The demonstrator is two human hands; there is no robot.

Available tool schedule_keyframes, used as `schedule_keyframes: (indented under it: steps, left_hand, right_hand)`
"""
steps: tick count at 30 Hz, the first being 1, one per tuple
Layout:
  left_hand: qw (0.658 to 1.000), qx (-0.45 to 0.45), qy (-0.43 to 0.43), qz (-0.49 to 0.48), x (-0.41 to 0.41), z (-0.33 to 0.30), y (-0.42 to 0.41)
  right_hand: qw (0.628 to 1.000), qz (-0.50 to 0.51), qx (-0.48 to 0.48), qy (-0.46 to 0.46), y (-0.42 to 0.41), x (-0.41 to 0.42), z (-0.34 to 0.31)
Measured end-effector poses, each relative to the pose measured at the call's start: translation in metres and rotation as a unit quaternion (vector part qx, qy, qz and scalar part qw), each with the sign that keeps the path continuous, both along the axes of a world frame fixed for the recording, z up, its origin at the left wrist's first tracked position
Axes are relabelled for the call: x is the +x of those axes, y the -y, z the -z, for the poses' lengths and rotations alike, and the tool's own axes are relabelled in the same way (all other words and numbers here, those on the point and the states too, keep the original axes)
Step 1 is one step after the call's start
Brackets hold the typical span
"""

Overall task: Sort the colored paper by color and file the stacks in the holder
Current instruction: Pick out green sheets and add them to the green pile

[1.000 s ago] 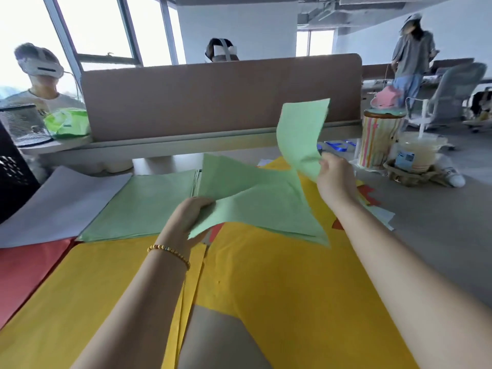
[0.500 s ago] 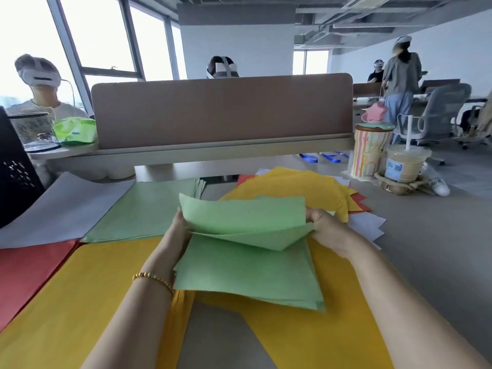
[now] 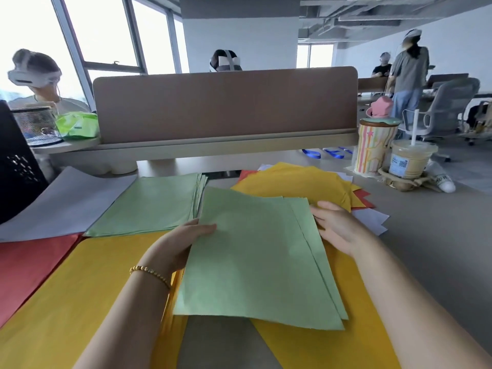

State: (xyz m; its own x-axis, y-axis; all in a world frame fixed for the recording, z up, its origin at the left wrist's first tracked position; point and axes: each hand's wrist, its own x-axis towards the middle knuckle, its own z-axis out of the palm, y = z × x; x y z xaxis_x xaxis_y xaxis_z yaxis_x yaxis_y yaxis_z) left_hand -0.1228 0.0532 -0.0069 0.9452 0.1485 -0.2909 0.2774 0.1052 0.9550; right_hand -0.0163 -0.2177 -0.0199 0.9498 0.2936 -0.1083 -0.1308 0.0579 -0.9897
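Observation:
A small bunch of green sheets [image 3: 253,257] lies flat over yellow paper [image 3: 332,342] in the middle of the desk. My left hand [image 3: 183,241] pinches its left edge, thumb on top. My right hand [image 3: 335,227] touches the right edge with straight fingers. Sorted piles lie to the left: a green stack [image 3: 149,206], grey-white paper [image 3: 66,201], red paper [image 3: 29,265] and yellow paper [image 3: 80,302]. A mixed pile topped with yellow [image 3: 292,182] sits behind my right hand. The black mesh holder [image 3: 16,166] stands at the far left edge.
A brown divider panel [image 3: 226,107] closes off the back of the desk. A striped cup [image 3: 375,147] and a drink with a straw [image 3: 410,161] stand at the back right. Several people sit or stand beyond the divider. A mesh basket [image 3: 37,126] sits at the back left.
My right hand lowered the green sheet it held up onto the others. The bunch now lies flat between both hands instead of fanned in the air.

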Motion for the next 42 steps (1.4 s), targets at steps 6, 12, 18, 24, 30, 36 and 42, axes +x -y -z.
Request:
schedule_keyframes:
  steps: [6, 12, 18, 24, 30, 36, 42]
  left_hand:
    - [0.992, 0.122, -0.017, 0.009, 0.0, 0.001, 0.017]
    - [0.983, 0.047, 0.112, -0.136, 0.006, -0.005, 0.013]
    - [0.989, -0.073, 0.118, -0.055, -0.009, -0.025, 0.022]
    - [0.983, -0.053, 0.165, -0.065, -0.021, -0.045, 0.024]
    - [0.942, -0.006, 0.31, -0.128, -0.033, -0.091, 0.027]
    - [0.913, 0.041, 0.379, -0.141, -0.045, -0.104, 0.044]
    - [0.904, 0.066, 0.395, -0.151, -0.038, -0.128, 0.057]
  right_hand:
    - [0.993, -0.049, -0.101, 0.031, -0.022, -0.008, 0.005]
    - [0.998, -0.001, -0.062, 0.033, -0.017, -0.007, 0.004]
    - [0.994, -0.052, -0.061, 0.07, -0.026, -0.022, -0.03]
    - [0.971, 0.092, -0.094, 0.202, -0.044, -0.046, -0.054]
    - [0.938, 0.152, -0.02, 0.312, -0.038, -0.071, -0.095]
    - [0.944, 0.137, 0.015, 0.301, -0.022, -0.076, -0.109]
    - [0.943, 0.158, 0.052, 0.288, -0.021, -0.083, -0.127]
